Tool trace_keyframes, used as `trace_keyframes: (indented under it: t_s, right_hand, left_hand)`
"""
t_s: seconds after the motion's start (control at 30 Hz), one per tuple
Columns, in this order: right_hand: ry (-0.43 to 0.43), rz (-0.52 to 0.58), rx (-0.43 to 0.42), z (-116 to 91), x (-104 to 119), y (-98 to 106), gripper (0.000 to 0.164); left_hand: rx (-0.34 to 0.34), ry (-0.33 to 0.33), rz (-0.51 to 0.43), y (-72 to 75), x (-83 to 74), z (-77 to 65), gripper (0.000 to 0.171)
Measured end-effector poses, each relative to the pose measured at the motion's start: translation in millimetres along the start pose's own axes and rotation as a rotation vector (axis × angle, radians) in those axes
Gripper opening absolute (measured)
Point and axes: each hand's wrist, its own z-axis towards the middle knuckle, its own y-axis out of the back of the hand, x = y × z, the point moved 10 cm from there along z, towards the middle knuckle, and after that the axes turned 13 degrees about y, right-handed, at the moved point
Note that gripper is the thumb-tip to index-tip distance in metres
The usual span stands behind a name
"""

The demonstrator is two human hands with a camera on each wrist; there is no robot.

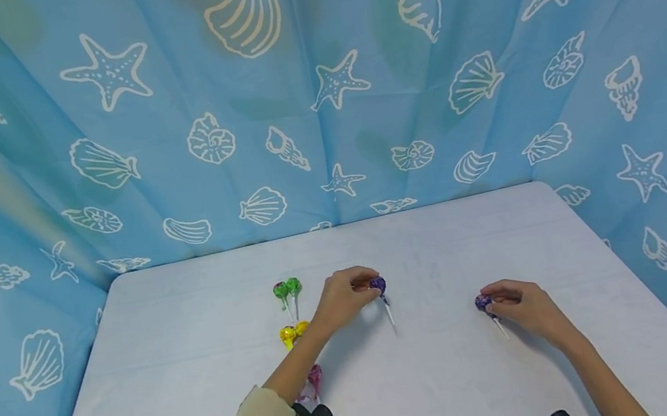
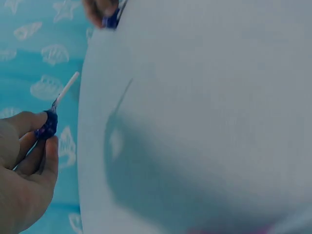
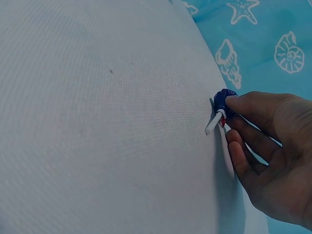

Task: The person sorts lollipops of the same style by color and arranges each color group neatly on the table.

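My left hand (image 1: 343, 297) pinches a purple-wrapped lollipop (image 1: 378, 284) by its round head, and the white stick points down toward me. In the left wrist view that lollipop (image 2: 47, 125) sits between thumb and fingertips, apart from its shadow on the cloth. Farther right, my right hand (image 1: 527, 308) pinches a second purple lollipop (image 1: 483, 301) by the head. The right wrist view shows this lollipop (image 3: 224, 101) close to the table surface, its short white stick angled toward the camera; whether it touches the cloth I cannot tell.
Two green lollipops (image 1: 287, 288) lie left of my left hand. Nearer are yellow lollipops (image 1: 289, 335), then pink ones (image 1: 314, 375), partly hidden by the left forearm. A white cloth covers the table (image 1: 442, 381); a blue shell-patterned curtain (image 1: 321, 136) hangs behind it.
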Motion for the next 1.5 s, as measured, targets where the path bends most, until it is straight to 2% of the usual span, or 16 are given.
trace_keyframes:
  t_s: [0.27, 0.5, 0.67, 1.07, 1.27, 1.5]
  right_hand:
    - [-0.001, -0.001, -0.01, 0.6, 0.8, 0.7, 0.03]
    - [0.01, -0.001, -0.012, 0.7, 0.9, 0.2, 0.029]
    - [0.01, 0.006, -0.013, 0.7, 0.7, -0.1, 0.028]
    - [0.042, 0.007, -0.04, 0.3, 0.3, 0.1, 0.027]
    - [0.085, 0.091, -0.052, 2.0, 8.8, -3.9, 0.028]
    - [0.125, 0.136, -0.09, 16.2, 23.2, -13.9, 0.029]
  left_hand:
    - [-0.085, 0.058, 0.035, 47.2, 27.6, 9.6, 0.023]
    - [-0.115, 0.153, 0.091, 65.5, 46.2, 17.3, 0.025]
    - [-0.14, 0.192, 0.144, 69.1, 51.5, 22.0, 0.025]
    - [-0.145, 0.244, 0.241, 63.0, 62.2, 30.3, 0.025]
    - [-0.136, 0.28, 0.271, 59.0, 69.0, 31.8, 0.026]
    - [-0.116, 0.297, 0.277, 57.0, 69.6, 32.7, 0.026]
